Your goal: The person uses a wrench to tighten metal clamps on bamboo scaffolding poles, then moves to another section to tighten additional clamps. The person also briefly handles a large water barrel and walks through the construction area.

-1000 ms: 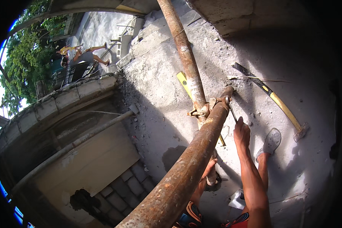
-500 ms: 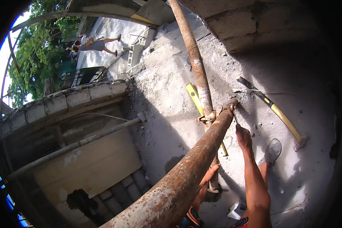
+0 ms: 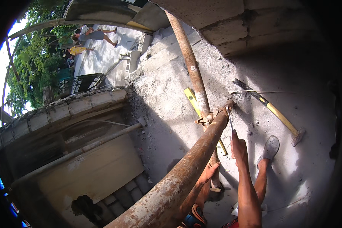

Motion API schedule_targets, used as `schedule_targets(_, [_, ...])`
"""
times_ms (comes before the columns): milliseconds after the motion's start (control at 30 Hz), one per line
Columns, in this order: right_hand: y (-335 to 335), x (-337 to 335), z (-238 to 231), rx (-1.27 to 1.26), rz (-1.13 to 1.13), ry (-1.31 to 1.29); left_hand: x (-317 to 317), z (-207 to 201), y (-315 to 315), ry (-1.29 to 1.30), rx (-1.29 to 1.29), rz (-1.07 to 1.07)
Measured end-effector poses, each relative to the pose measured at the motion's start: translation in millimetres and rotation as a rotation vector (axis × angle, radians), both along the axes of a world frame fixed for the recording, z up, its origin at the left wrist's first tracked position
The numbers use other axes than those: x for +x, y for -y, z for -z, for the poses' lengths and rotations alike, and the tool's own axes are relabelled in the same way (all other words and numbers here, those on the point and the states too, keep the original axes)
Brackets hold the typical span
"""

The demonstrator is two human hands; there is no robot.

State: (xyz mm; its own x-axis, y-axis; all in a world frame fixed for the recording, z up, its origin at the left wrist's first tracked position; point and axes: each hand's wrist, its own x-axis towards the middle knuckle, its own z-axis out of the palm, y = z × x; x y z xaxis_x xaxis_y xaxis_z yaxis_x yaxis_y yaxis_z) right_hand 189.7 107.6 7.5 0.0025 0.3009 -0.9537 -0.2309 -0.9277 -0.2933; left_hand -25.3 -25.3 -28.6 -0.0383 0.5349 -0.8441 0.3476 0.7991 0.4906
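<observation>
Scaffold work at the joint was in hand: the thick rusty horizontal steel tube [image 3: 186, 171] ran up from the lower edge to a rusty metal clamp coupler [image 3: 208, 117] binding it to the slimmer rusty upright pipe [image 3: 192, 72]. Right hand [image 3: 238, 146] was clenched round the handle of a thin metal spanner [image 3: 229, 118], whose head sat at the coupler, judged to be a turning of the clamp bolt. Left hand [image 3: 210, 171] lay under the tube with fingers spread, against the upright's lower part; whether it gripped could not be told. The next move would call for a steady turn with the tube braced. Beside the foot in a grey shoe [image 3: 269, 147] lay a yellow-handled sledgehammer [image 3: 277, 116] on the dusty concrete slab [image 3: 167, 95], a trip hazard; a yellow spirit level [image 3: 192, 99] lay behind the upright. Beyond stood a block parapet [image 3: 79, 106] and, farther off, people on a sunlit pavement [image 3: 102, 57].
</observation>
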Motion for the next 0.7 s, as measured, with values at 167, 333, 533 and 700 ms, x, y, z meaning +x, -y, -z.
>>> schedule_targets(167, [6.1,7.4,8.6,0.051,0.105,-0.155,5.7,-7.7,-7.4,0.161,0.006,-0.173])
schedule_targets(333, [14.3,41.9,1.9,0.019,0.296,-0.115,9.5,-19.2,-14.2,0.099,-0.005,-0.137])
schedule_targets(533, [20.1,47.8,50.2,0.271,-0.089,0.237,16.5,-23.2,-22.1,0.147,-0.03,-0.193])
schedule_targets(700, [10.3,26.7,105.6,0.468,-0.18,0.077,16.7,-27.2,-21.7,0.113,-0.08,-0.19])
